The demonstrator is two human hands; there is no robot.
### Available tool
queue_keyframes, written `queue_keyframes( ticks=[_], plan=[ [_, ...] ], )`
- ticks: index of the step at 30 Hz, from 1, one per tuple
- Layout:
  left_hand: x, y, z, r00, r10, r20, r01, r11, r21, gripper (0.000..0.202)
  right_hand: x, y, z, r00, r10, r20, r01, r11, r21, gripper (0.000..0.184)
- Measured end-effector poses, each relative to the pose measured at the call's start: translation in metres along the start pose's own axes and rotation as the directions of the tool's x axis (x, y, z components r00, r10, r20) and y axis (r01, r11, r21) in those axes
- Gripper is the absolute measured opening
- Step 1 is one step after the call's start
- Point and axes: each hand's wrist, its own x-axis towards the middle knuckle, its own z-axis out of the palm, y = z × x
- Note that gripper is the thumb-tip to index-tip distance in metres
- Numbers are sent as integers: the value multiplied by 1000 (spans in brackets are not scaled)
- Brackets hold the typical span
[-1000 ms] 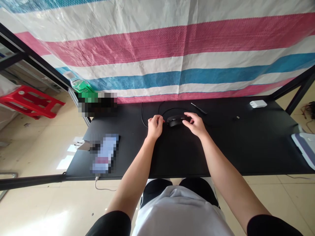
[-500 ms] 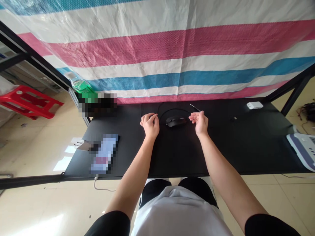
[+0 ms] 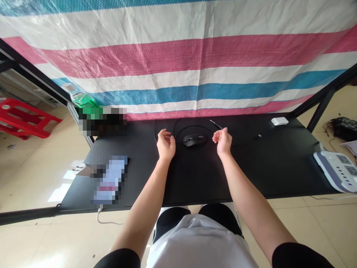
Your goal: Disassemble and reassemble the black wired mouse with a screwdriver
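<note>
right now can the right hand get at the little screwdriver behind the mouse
Probably yes: the right hand is raised just in front of the small screwdriver, and nothing seems to stand between them. The black mouse and its cable lie mostly to the hand's side, not in the way.

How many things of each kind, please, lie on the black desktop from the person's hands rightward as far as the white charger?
Corded computer mouse: 1
Small screwdriver: 1
Small black piece: 1
White plug charger: 1
Total: 4
</note>
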Motion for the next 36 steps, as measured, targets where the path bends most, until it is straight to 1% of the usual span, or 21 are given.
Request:
queue_keyframes(
  ticks=[2, 3, 5, 6, 9, 11, 13, 14, 15, 16, 18, 21, 24, 28, 32, 34, 36],
  plan=[
    [0, -1, 0, 994, 105, 18, -106, 993, 46, 44, 0, 1, 0, 1000, -5, 1, 5, 1000, -20, 64],
    [-1, -1, 0, 985, 168, 45, -171, 982, 76, 44, -1, 1, 0, 1000, -13, -2, 13, 999, -36, 62],
    [-3, 3, 1, 950, 281, 136, -299, 945, 132, 45, -2, 2, 0, 999, -36, -1, 35, 996, -81, 58],
    [-4, 6, 2, 929, 318, 191, -349, 924, 158, 46, -2, 3, -1, 999, -49, 7, 49, 993, -109, 55],
    [-8, 14, 7, 887, 346, 305, -420, 880, 222, 56, -2, 4, -4, 993, -115, 28, 118, 969, -217, 42],
    [-11, 19, 11, 861, 346, 373, -451, 857, 248, 65, 2, 2, -10, 978, -209, 26, 206, 920, -335, 32],
    [-13, 21, 15, 842, 314, 439, -460, 843, 279, 73, 9, 0, -18, 940, -340, 30, 311, 816, -487, 26],
    [-13, 21, 16, 833, 292, 469, -459, 838, 294, 76, 13, -1, -22, 917, -396, 41, 348, 748, -565, 24],
    [-14, 22, 16, 826, 270, 495, -457, 834, 308, 78, 17, -2, -26, 904, -424, 55, 360, 683, -635, 23],
    [-14, 22, 16, 818, 250, 518, -456, 831, 319, 79, 22, -2, -30, 905, -422, 58, 340, 633, -696, 24],
    [-14, 22, 16, 804, 224, 551, -456, 826, 330, 76, 28, 0, -37, 932, -363, 23, 243, 573, -783, 30],
    [-14, 21, 16, 796, 206, 570, -448, 833, 325, 67, 32, 4, -41, 970, -244, -15, 119, 525, -843, 37],
    [-13, 21, 17, 807, 199, 556, -426, 848, 315, 61, 32, 8, -41, 981, -192, 1, 97, 490, -866, 35],
    [-13, 21, 17, 814, 189, 549, -400, 868, 295, 57, 34, 12, -41, 980, -199, 14, 106, 458, -882, 32],
    [-13, 21, 15, 811, 192, 553, -389, 883, 264, 57, 36, 16, -41, 971, -240, -14, 95, 438, -894, 33],
    [-13, 22, 13, 818, 201, 538, -375, 896, 236, 58, 36, 16, -40, 968, -247, -34, 77, 423, -903, 31],
    [-13, 22, 10, 833, 211, 511, -349, 918, 189, 55, 36, 15, -39, 970, -239, -46, 55, 400, -915, 29]
  ],
)
